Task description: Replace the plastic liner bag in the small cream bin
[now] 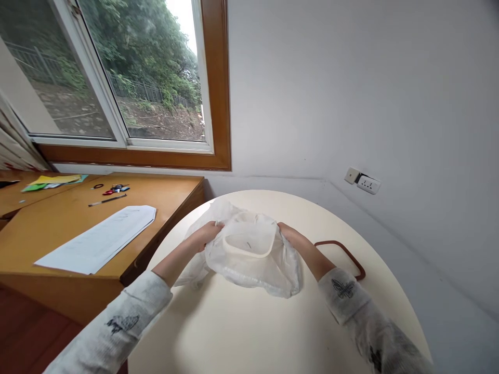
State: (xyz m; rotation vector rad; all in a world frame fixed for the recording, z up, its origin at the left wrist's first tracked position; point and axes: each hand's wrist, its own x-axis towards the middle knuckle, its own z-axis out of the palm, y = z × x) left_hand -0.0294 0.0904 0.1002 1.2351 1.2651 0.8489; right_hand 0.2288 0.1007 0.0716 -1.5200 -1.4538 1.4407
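A thin, translucent white plastic bag [253, 278] is draped around the opening of a white container with a rounded rectangular rim [249, 254], which looks like a small bin. My left hand [210, 235] grips the bag at the left side of the rim, fingers closed. On the opposite side, my right hand [287, 231] is closed on the bag too, its fingertips partly hidden by the plastic. Loose folds spread left and hang over the front. A small dark mark shows inside the opening. The container's outer walls are covered by the bag.
The round cream table [249, 332] carries a brown rounded ring frame [353, 258] beside my right forearm. A wooden desk [171, 192] at left holds white paper sheets [105, 236], a pen [107, 200], keys [117, 189] and coloured papers [58, 179]. Wall sockets [368, 184] are at right.
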